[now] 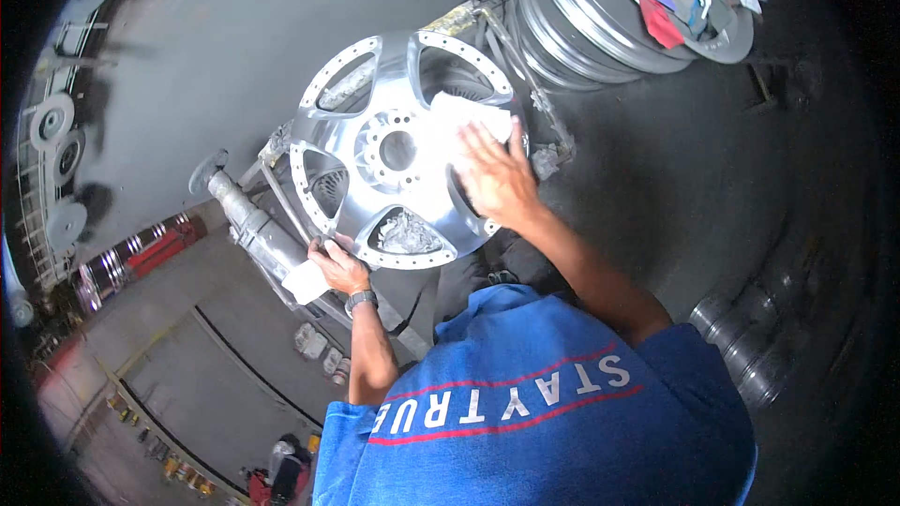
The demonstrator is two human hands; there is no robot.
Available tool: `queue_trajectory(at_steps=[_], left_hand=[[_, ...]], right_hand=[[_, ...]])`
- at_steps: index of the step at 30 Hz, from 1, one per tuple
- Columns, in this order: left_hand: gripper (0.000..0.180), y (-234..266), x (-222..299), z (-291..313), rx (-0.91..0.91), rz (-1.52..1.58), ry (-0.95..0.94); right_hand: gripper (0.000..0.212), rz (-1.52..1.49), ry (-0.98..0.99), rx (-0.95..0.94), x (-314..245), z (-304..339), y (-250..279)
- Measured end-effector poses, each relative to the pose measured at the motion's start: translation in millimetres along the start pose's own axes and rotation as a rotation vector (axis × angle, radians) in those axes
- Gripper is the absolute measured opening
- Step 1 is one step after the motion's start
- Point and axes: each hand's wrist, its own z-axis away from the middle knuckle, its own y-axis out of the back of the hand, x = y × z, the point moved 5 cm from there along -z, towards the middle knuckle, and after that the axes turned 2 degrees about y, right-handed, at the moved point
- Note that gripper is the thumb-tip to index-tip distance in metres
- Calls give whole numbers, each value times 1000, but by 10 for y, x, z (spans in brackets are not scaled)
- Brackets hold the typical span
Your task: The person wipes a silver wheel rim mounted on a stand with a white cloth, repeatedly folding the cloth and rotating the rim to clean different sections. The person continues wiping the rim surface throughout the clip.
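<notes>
Wheel (377, 191) of bright, polished metal, with five broad spokes, a round centre hole and small holes dotted along its rim, lies face up in front of the person, between and just above the two hands, which are well apart. The right hand (497, 183) reaches onto the wheel's right side from below, palm down, its fingers spread and laid over a folded white cloth (467, 114), so that the cloth rests against the spoke area right of the centre hole; glare washes out the metal there. The left hand (340, 267) is at the wheel's lower left edge, its fingertips up by the rim; a white piece (306, 283) shows beside it on the outer side, and I cannot tell how firmly the hand is closed on either. A dark watch (361, 300) sits on the left wrist. Silvery crumpled material (407, 232) shows through the lowest opening between the spokes, near the left hand. Left of the wheel stands a grey cylindrical tool (248, 215) ending in a round disc. Beyond the right hand, at upper right, other wheels (572, 23) are stacked, with red, purple and white cloths (660, 21) on top. The person wears a blue shirt (562, 454).
</notes>
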Motion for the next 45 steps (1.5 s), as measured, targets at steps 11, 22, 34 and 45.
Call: queue_trajectory(at_steps=[11,22,34,45], left_hand=[[40,18,-48,18,18,10,33],[37,74,29,21,84,31,13],[39,41,31,35,87,-1,6],[41,6,59,-11,91,-1,15]], right_hand=[[61,149,189,-122,-227,-346,-44],[55,167,339,-95,-319,-991,-235],[45,189,524,-75,-317,-1330,-401],[46,-82,-176,-589,394,-2720,-642]])
